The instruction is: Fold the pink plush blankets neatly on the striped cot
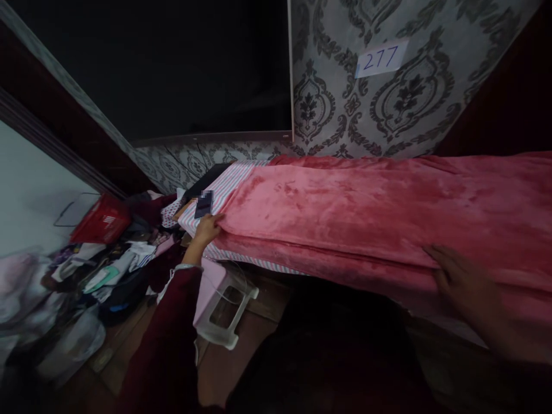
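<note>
A pink plush blanket (328,201), folded into a long band, lies on a striped sheet (233,179). My left hand (207,230) is at the blanket's left front corner, its fingers closed on the edge. Farther right, my right hand (463,279) rests on the blanket near the front fold, fingers stretched out and lying flat. Just beyond my left hand, a dark phone (204,204) lies on the striped sheet.
Below my left arm stands a plastic stool (215,296). Heaped clothes (125,261) and a red basket (103,219) cover the floor at left. A large screen (207,69) and patterned wall (314,103) with a "277" paper (382,59) rise behind.
</note>
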Available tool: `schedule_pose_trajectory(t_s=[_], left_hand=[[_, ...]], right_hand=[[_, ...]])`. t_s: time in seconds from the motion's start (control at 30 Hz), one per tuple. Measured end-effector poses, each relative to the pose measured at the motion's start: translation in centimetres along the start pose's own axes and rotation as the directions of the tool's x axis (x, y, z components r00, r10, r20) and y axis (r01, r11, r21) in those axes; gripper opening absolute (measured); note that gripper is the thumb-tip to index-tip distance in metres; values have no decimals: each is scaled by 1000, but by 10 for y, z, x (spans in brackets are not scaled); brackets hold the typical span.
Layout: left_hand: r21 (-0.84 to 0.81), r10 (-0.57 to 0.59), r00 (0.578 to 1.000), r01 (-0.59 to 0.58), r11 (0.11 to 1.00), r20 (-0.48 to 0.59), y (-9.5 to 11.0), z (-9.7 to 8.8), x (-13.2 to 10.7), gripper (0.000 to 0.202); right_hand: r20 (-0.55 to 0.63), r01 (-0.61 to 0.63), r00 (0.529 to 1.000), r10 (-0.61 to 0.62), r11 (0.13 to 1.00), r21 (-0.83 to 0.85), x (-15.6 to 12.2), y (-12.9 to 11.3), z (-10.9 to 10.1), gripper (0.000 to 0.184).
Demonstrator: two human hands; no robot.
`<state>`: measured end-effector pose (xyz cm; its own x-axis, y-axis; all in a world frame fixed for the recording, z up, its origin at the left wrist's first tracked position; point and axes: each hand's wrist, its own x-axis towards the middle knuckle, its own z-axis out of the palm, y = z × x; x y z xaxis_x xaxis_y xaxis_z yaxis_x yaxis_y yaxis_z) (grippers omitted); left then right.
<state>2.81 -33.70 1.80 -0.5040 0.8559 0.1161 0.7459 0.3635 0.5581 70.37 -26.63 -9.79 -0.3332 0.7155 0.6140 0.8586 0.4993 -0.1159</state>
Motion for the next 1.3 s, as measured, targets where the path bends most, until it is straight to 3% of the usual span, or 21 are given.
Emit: schedule_pose_trajectory(t_s=[0.13, 0.27, 0.4, 0.53, 0.63, 0.77, 0.9, 1.17, 1.3], left_hand=[[-177, -101, 992, 112, 978, 72, 10, -1, 5, 52], [-442, -202, 963, 261, 858, 177, 16, 1, 12, 39], [-562, -224, 971, 229, 795, 80, 26, 2, 25, 33], [-664, -191, 974, 63, 745, -122, 34, -3, 42, 44], [-609, -175, 961, 9, 793, -215, 29, -1, 40, 50], [-470, -183, 974, 100, 877, -135, 12, 15, 21, 48], [-329, -186, 975, 138, 934, -119, 2, 22, 15, 53], [-102, -173, 983, 166, 981, -63, 5, 19, 28, 34], [-40, -152, 988, 152, 988, -15, 13, 18, 37, 36]], right_hand=[[4, 49, 999, -49, 999, -3, 1, -1, -3, 51], [0, 74, 997, -74, 997, -26, 1, 0, -3, 50], [12, 60, 998, -59, 998, -35, 1, 2, -1, 49], [28, 45, 999, -44, 998, -33, 0, 3, 0, 50], [11, 49, 999, -49, 998, -39, 0, 4, 0, 50], [-12, 64, 998, -65, 997, -50, 0, 6, 3, 50], [-25, 48, 998, -50, 997, -57, -2, 7, 6, 50], [5, 2, 1000, -2, 1000, -4, -2, 1, 1, 51], [58, -72, 996, 69, 997, 41, 1, -3, 0, 50]])
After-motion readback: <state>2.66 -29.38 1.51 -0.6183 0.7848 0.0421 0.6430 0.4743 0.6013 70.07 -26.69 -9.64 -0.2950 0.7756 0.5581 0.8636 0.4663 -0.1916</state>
